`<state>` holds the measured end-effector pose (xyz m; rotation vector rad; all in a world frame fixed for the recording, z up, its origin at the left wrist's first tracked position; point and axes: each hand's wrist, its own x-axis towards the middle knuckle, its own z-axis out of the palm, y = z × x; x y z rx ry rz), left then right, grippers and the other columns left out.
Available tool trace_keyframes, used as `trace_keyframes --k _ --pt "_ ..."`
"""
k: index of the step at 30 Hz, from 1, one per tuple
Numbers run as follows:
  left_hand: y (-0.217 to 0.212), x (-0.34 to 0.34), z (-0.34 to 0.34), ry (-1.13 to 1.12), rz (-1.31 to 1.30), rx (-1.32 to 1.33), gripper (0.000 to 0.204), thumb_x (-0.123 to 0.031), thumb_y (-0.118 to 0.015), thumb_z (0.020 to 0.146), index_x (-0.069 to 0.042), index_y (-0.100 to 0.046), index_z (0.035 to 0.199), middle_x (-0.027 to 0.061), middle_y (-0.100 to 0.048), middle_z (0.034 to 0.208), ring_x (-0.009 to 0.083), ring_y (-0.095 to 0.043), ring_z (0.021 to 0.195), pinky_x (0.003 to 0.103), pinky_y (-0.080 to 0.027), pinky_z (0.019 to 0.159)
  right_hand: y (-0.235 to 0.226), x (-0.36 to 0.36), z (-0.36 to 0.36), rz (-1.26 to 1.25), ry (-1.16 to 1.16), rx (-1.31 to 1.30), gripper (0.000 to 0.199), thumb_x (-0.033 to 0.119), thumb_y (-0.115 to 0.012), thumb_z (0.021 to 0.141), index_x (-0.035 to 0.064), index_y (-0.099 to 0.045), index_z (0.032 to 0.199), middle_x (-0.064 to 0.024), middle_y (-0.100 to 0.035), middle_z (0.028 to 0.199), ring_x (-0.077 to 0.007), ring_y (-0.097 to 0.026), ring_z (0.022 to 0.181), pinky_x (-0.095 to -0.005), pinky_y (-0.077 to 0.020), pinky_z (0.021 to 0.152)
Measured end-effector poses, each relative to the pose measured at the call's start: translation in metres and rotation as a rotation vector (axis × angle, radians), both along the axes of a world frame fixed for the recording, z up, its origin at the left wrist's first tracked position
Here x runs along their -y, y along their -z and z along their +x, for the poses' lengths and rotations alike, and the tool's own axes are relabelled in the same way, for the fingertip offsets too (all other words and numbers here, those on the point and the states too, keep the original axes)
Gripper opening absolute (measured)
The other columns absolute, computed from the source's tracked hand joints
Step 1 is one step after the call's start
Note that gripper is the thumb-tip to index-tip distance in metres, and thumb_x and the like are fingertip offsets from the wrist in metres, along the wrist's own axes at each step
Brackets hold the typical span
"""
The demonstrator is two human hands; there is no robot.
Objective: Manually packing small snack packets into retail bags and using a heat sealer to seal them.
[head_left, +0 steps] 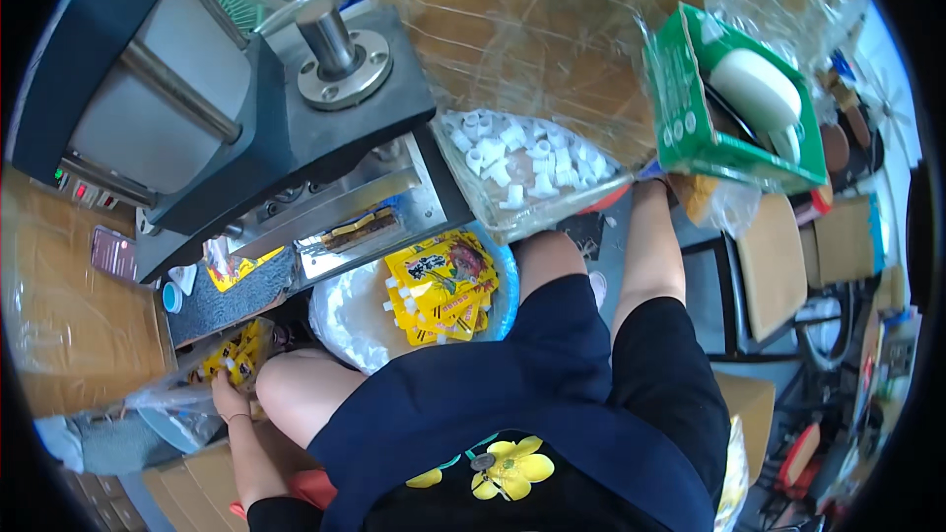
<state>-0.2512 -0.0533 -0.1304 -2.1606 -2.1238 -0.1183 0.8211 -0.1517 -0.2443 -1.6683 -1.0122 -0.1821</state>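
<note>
Yellow flat plastic pouches w/ white spouts [236, 353] lie loose in a clear plastic bag [177, 391], far L, outside the L knee. Key relation: they're just fwd & slightly R of the L hand [232, 402]. Jumbled, so no single long axis; heap as a whole slants lower L to upper R, across the L forearm's line. L fingers are at the heap's near edge; can't tell if pinching a pouch or only touching. L hand's clearly nearer; R forearm [650, 251] is well apart, beyond the R thigh, & R hand is hidden past the wrist, so can't tell its fingers' state.

Btwn the legs: round tub w/ blue rim & clear liner [508, 281], holding stacked yellow pouches [443, 286]. Fwd of it: dark grey-and-steel press [266, 128], then clear tray w/ white plastic caps [537, 163]. Fwd R: green cardboard box [734, 153].
</note>
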Motion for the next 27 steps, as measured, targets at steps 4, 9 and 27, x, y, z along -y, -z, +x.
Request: trace_keyframes --k 4,9,27 --pt "-0.108 0.075 0.035 -0.024 -0.061 -0.032 0.013 -0.004 -0.060 0.078 -0.004 -0.064 0.091 0.0185 -0.063 0.094 0.0386 -0.062 0.089 0.046 -0.051 0.077 0.025 -0.043 -0.037 0.141 -0.194 -0.237 0.053 0.050 -0.052 0.098 0.0160 -0.055 0.139 -0.0072 -0.060 0.137 -0.0297 -0.056 0.126 -0.0488 -0.0474 0.103" --pt "-0.207 0.090 0.138 0.220 -0.102 0.092 0.011 -0.004 -0.060 0.073 -0.004 -0.066 0.083 0.0174 -0.063 0.082 0.0385 -0.063 0.081 0.045 -0.052 0.072 0.013 -0.036 0.009 0.233 -0.258 -0.496 0.052 0.048 -0.053 0.099 0.0155 -0.054 0.139 -0.0066 -0.061 0.135 -0.0299 -0.057 0.124 -0.0488 -0.0483 0.101" --pt "-0.171 0.060 0.292 0.695 -0.139 0.433 0.029 -0.016 -0.070 0.087 -0.006 -0.067 0.114 0.0169 -0.065 0.117 0.0376 -0.062 0.108 0.044 -0.051 0.091 -0.048 0.045 -0.160 -0.110 -0.238 -1.174 0.029 0.039 -0.057 0.101 0.0179 -0.058 0.120 -0.0010 -0.062 0.102 -0.0125 -0.058 0.077 -0.0275 -0.0474 0.058"
